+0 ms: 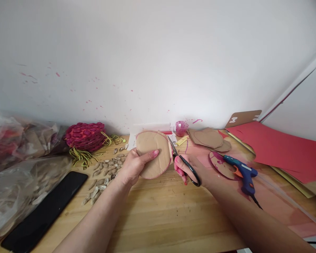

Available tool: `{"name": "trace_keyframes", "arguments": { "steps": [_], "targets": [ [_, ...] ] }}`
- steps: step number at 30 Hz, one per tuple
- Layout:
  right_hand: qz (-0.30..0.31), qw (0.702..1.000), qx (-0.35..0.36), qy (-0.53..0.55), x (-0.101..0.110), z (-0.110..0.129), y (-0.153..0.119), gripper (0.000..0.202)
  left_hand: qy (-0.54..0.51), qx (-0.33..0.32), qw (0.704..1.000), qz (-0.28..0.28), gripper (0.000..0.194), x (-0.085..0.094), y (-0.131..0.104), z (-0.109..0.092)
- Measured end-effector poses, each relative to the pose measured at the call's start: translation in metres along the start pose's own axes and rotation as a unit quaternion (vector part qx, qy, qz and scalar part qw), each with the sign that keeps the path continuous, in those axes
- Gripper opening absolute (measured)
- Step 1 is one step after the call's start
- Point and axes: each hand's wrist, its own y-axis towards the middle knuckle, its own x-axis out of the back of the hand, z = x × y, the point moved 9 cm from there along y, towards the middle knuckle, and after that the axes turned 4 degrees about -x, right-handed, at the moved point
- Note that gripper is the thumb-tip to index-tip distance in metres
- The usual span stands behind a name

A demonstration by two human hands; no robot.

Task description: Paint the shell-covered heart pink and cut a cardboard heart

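Note:
A round piece of brown cardboard (152, 160) with a purple outline near its rim is held up over the table. My left hand (139, 163) grips it from the left, thumb pressed flat on its face and the other fingers hidden behind. In my right hand (185, 168) is a pair of scissors (191, 170) with black handles, fingers through the loops. Its blades point up and to the left, at the right edge of the cardboard, where a thin strip stands off from the disc.
On the wooden table (152, 218), peanut shells (110, 167) lie left, near a black phone (46, 211), plastic bags (21, 182) and a magenta shell-covered bundle (84, 137). Rightward are a blue glue gun (243, 172), cardboard pieces (206, 137), a pink cup (181, 128) and red sheets (287, 147).

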Motion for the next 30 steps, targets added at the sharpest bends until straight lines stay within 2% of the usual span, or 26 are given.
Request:
{"name": "trace_keyframes", "arguments": {
  "steps": [8,18,30],
  "targets": [
    [0.027,1.0,-0.003,-0.005,-0.0018,-0.0004,0.0003,0.059,0.016,0.002,1.0,0.022,0.04,0.0014,0.001,0.0001],
    [0.031,0.999,0.008,-0.026,-0.0026,0.0014,-0.0022,0.07,0.026,-0.01,0.999,0.023,0.041,0.0012,-0.0004,-0.0032],
    [0.027,0.999,0.01,-0.015,-0.0077,0.0048,-0.0042,0.065,0.01,-0.007,1.0,0.001,0.042,0.0027,0.0009,-0.0029]
  ]
}}
